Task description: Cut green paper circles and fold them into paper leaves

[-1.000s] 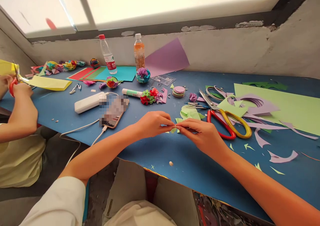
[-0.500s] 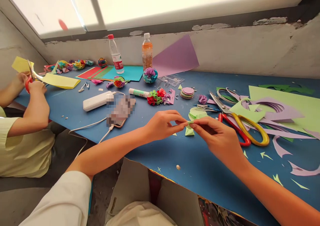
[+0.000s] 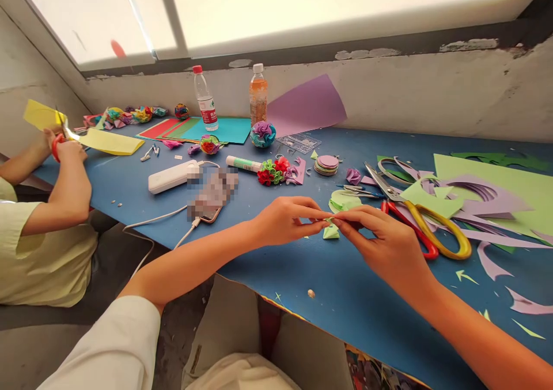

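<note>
Fingertips of my left hand (image 3: 285, 220) and my right hand (image 3: 386, 239) meet over the blue table, pinching a small light green paper piece between them; the fingers mostly hide it. Just behind them lie light green paper circles (image 3: 344, 199). Below the fingertips rests a small folded green paper piece (image 3: 331, 233). Right of the right hand are scissors with yellow handles (image 3: 447, 235), overlapping a red-handled pair (image 3: 432, 252). A blue-tipped metal tool (image 3: 363, 192), perhaps a compass, lies beyond the right fingers.
Purple and green paper offcuts (image 3: 488, 197) cover the right side. Behind the hands stand a stack of paper circles (image 3: 326, 164), a glue stick (image 3: 243, 163) and two bottles (image 3: 258, 93). A phone (image 3: 215, 194) and power bank (image 3: 173, 177) lie left. A co-worker's hand (image 3: 71, 148) holds red-handled scissors at yellow paper.
My hands remain together, with the fingers shifted slightly and the green piece now more covered. The whole view has moved a little. The co-worker still holds scissors and yellow paper.
</note>
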`<state>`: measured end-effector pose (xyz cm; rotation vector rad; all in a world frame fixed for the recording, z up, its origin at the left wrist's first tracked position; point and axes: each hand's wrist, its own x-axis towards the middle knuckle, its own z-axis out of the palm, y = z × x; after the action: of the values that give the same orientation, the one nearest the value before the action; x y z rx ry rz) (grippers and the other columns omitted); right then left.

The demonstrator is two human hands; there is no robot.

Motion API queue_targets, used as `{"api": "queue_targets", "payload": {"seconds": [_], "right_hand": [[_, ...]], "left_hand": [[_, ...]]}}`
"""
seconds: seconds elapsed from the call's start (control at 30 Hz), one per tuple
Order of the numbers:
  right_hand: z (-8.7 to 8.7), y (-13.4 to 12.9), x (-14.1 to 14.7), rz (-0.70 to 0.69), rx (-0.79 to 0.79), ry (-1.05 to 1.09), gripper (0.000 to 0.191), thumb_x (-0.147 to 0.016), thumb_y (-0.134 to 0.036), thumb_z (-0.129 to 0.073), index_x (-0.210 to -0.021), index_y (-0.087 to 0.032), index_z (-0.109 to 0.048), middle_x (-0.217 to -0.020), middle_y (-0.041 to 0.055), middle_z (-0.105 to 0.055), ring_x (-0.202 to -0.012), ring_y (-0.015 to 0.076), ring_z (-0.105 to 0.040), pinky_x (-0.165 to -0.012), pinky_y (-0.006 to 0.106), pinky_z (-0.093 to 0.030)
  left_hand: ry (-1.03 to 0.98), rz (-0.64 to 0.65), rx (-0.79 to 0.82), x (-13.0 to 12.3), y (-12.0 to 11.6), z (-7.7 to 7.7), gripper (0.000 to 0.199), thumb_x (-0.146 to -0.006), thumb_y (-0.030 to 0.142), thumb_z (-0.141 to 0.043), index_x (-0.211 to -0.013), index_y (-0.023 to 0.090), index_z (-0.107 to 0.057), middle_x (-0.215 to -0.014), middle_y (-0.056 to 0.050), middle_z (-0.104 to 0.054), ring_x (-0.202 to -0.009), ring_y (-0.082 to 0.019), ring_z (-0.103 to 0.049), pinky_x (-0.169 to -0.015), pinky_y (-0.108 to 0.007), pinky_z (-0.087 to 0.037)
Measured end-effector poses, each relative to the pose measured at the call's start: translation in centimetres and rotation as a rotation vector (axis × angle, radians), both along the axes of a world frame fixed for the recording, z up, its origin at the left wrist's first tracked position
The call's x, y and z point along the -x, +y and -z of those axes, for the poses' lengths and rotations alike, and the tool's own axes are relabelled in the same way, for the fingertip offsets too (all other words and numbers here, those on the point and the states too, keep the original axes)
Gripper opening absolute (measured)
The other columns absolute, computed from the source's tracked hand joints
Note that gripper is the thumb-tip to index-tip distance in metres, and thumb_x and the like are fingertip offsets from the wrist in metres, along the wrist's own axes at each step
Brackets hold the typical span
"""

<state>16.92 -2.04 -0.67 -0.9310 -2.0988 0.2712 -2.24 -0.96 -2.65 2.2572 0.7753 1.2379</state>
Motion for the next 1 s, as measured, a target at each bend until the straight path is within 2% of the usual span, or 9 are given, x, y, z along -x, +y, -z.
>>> {"api": "queue_targets", "payload": {"seconds": [0.3,0.57,0.7,0.87,1.0], "right_hand": [[0.6,0.0,-0.3,-0.014,-0.073,-0.065,0.014,-0.088,-0.029,-0.050,-0.086,-0.024,-0.063,-0.081,0.0039,-0.063,-0.068,0.0160,-0.060,-0.065,0.029,-0.050],[0.6,-0.4,0.0,-0.038,-0.014,-0.083,0.017,-0.088,-0.026,-0.047,-0.081,-0.024,-0.062,-0.079,0.0031,-0.063,-0.067,0.0153,-0.060,-0.064,0.028,-0.049],[0.6,-0.8,0.3,-0.039,0.008,-0.083,0.018,-0.088,-0.024,-0.046,-0.078,-0.024,-0.061,-0.077,0.0029,-0.063,-0.065,0.0154,-0.059,-0.062,0.028,-0.048],[0.9,-1.0,0.5,-0.050,0.107,-0.056,0.020,-0.088,-0.026,-0.045,-0.076,-0.025,-0.061,-0.075,0.0022,-0.063,-0.062,0.0152,-0.058,-0.058,0.028,-0.048],[1.0,-0.7,0.6,-0.059,0.157,0.009,0.021,-0.088,-0.031,-0.048,-0.072,-0.024,-0.061,-0.072,0.0024,-0.061,-0.063,0.0157,-0.058,-0.059,0.029,-0.049]], "left_hand": [[0.076,-0.039,-0.038,0.1,0.7,0.5,0.023,-0.084,0.029,-0.058,-0.088,0.013,-0.073,-0.080,-0.008,-0.068,-0.063,-0.009,-0.058,-0.061,-0.019,-0.048],[0.281,-0.094,0.002,0.0,0.0,-0.3,0.017,-0.082,0.029,-0.060,-0.082,0.015,-0.071,-0.076,-0.005,-0.066,-0.065,-0.009,-0.058,-0.062,-0.017,-0.046],[0.302,-0.110,0.018,-0.2,-0.4,-0.3,0.017,-0.081,0.029,-0.061,-0.077,0.015,-0.069,-0.074,-0.003,-0.065,-0.063,-0.007,-0.056,-0.061,-0.016,-0.046],[0.385,-0.123,0.032,-0.4,-0.6,-0.2,0.022,-0.079,0.036,-0.063,-0.071,0.016,-0.066,-0.072,-0.001,-0.063,-0.062,-0.007,-0.056,-0.059,-0.016,-0.044],[0.330,-0.139,0.010,-0.5,-0.5,-0.2,0.024,-0.079,0.038,-0.063,-0.070,0.015,-0.065,-0.072,-0.002,-0.063,-0.064,-0.008,-0.056,-0.061,-0.017,-0.045]]}}
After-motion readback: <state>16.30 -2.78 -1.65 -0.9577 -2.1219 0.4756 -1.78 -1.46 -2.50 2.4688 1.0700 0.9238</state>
